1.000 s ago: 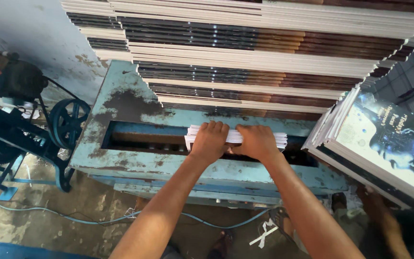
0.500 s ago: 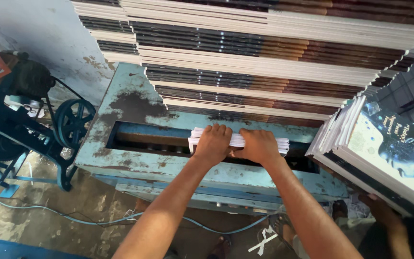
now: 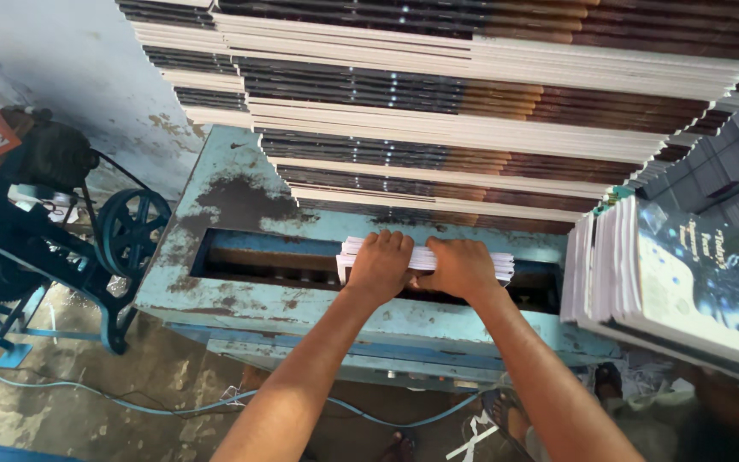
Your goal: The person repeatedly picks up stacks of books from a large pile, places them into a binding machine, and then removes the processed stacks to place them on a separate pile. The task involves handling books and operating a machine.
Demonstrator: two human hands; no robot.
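Head view, looking down. At centre, a thin stack of white sheets [image 3: 425,257] lying across the long slot [image 3: 267,261] of a worn, blue-painted metal machine [image 3: 215,214], its ends showing just beyond both hands. Left hand [image 3: 380,265] laid flat on the left half of the stack, fingers [image 3: 391,243] stretched forward over its far edge, palm down, pressing and not closed around anything. Right hand [image 3: 462,267] touching the left at the thumb side, knuckles bent, fingers curled over the right half of the stack; whether gripping or only pressing, cannot tell. Both forearms reaching in from the lower edge, converging toward the slot, wrists nearly straight. Open room: slot free to the left of the stack, dark and recessed; narrower gap to the right, ending near a leaning pile of printed books [image 3: 686,274] with dark blue covers. Just behind the slot, stepped tiers of stacked books [image 3: 472,111] overhanging the machine's far edge. At far left, well apart, a spoked flywheel [image 3: 133,229] on a dark frame. Below, a stained floor with a pale blue cable [image 3: 113,398] trailing across it.
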